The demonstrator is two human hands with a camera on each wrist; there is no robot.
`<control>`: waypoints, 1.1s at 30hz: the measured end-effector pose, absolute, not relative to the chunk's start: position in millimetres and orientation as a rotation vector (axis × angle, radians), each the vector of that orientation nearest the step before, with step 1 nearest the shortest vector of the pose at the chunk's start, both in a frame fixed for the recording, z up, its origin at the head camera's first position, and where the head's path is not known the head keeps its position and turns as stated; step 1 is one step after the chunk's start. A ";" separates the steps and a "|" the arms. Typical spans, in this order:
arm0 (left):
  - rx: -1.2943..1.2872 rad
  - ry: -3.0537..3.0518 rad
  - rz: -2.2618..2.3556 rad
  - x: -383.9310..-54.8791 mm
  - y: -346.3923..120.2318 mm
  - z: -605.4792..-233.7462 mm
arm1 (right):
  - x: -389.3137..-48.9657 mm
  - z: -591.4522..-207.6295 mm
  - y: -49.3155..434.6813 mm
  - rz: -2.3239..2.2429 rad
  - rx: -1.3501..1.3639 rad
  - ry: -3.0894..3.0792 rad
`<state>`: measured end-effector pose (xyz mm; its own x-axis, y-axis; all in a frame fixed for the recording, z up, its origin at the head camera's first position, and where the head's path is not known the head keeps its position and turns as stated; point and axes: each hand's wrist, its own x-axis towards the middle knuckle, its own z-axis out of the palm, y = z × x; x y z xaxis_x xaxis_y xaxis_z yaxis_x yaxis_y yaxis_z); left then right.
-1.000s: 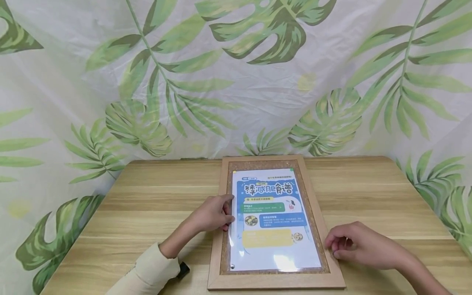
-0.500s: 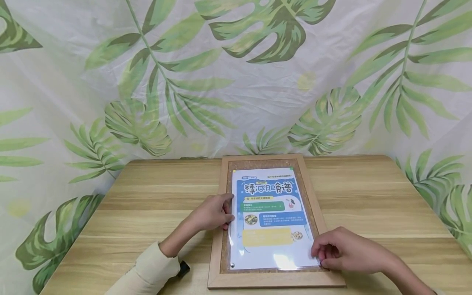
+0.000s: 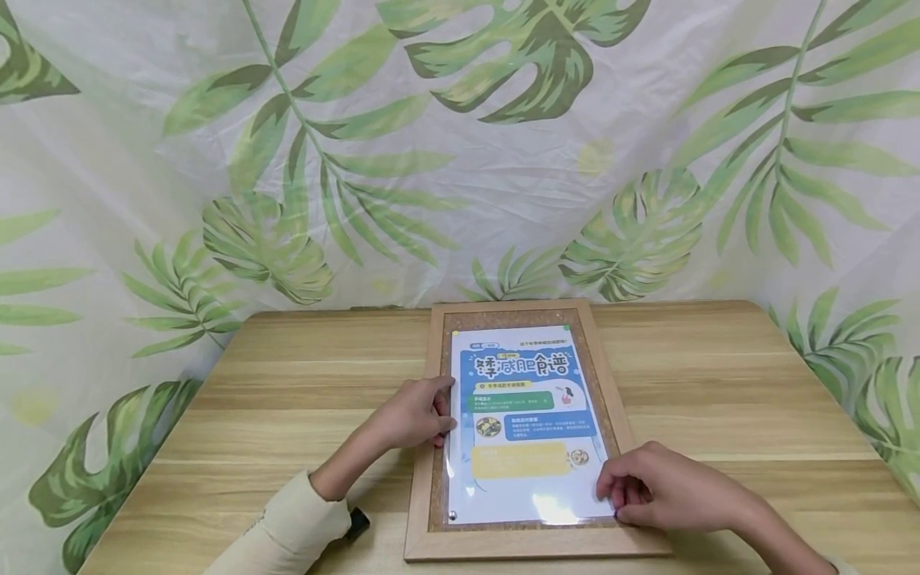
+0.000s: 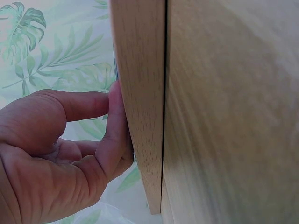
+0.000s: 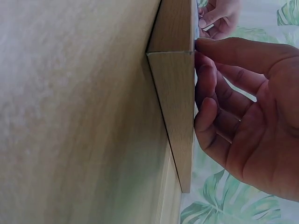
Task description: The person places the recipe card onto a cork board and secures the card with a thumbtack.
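Observation:
A printed sheet (image 3: 532, 499) in a glossy clear cover lies on a cork board (image 3: 517, 318) with a light wooden frame (image 3: 532, 547). Its upper corners carry a yellow pin (image 3: 455, 334) and a green pin (image 3: 566, 327); a silver pin (image 3: 453, 516) sits at the lower left. My left hand (image 3: 413, 415) presses the sheet's left edge with thumb and index fingertips, the other fingers tucked beside them. At the lower right corner, my right hand (image 3: 664, 487) pinches a small dark pin between thumb and curled fingers, mostly hidden by the fingertips.
The board rests on a wood-grain table (image 3: 323, 383), its far end close to a leaf-printed curtain (image 3: 503, 200). Beside the left sleeve (image 3: 302, 519) lies a small black thing (image 3: 357, 524).
My right hand has moved left from beside the frame's right side to the sheet's lower right corner. My left hand has stayed at the left edge.

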<state>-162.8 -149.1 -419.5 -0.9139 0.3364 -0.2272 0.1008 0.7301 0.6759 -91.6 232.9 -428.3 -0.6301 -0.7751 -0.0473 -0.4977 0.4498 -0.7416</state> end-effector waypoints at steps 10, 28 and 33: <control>0.334 2.605 0.975 -163.1 -149.2 -418.1 | -92.2 -424.3 226.7 -0.968 -1.037 2.339; 0.347 2.611 0.968 -162.1 -149.4 -418.6 | -92.3 -422.2 223.8 -1.030 -0.937 2.278; 0.346 2.611 0.966 -161.8 -148.6 -417.0 | -92.4 -422.6 226.5 -1.038 -0.958 2.286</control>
